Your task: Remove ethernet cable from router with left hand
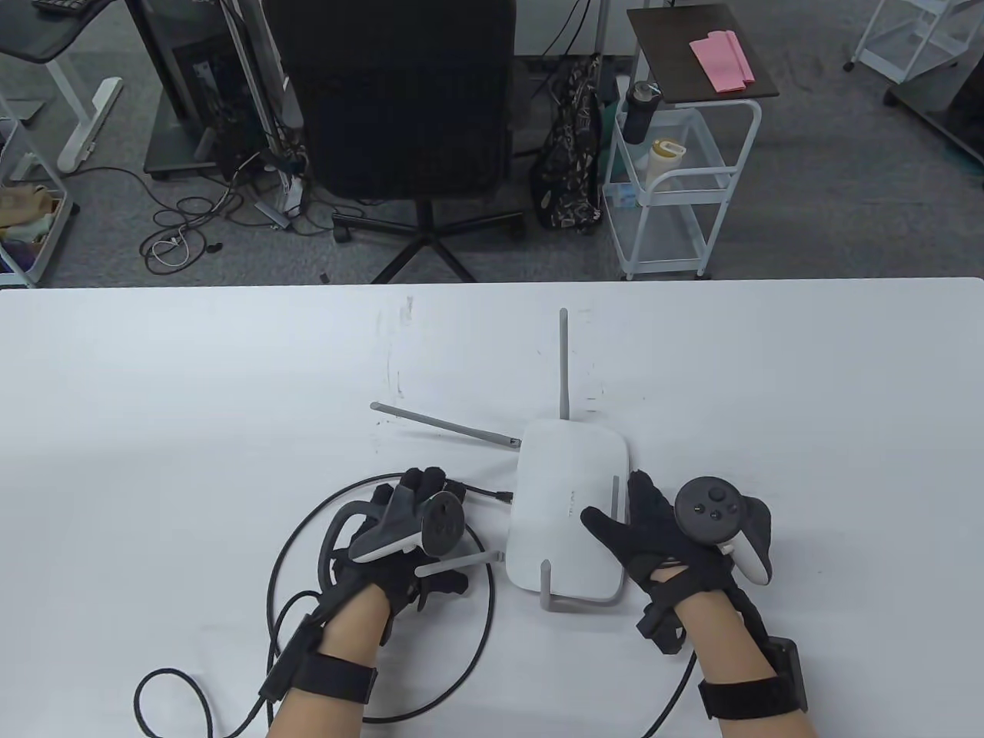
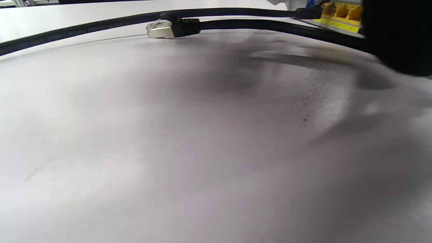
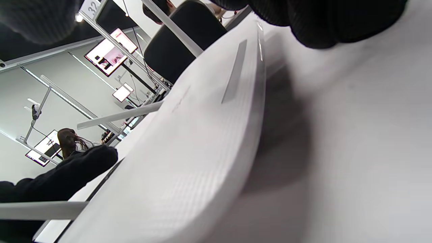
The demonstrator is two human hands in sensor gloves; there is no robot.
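A white router (image 1: pixel 569 492) with grey antennas lies flat at the table's middle front. A black ethernet cable (image 1: pixel 269 584) loops on the table to its left. One plug (image 1: pixel 503 496) sits at the router's left side. In the left wrist view that plug (image 2: pixel 307 12) meets the yellow ports (image 2: pixel 341 11). A second plug (image 2: pixel 160 29) lies loose on the table, and its cable runs under my glove (image 2: pixel 398 33). My left hand (image 1: pixel 442 534) rests over the cable beside the router; its hold is hidden. My right hand (image 1: pixel 638 523) presses on the router's right edge (image 3: pixel 189 152), thumb on top.
One antenna (image 1: pixel 565 361) points away from me and another (image 1: pixel 446 424) points left. A third antenna (image 1: pixel 453 565) lies across my left hand. The white table (image 1: pixel 231 369) ends at a far edge, with a black office chair (image 1: pixel 392 100) and a white cart (image 1: pixel 676 177) behind it.
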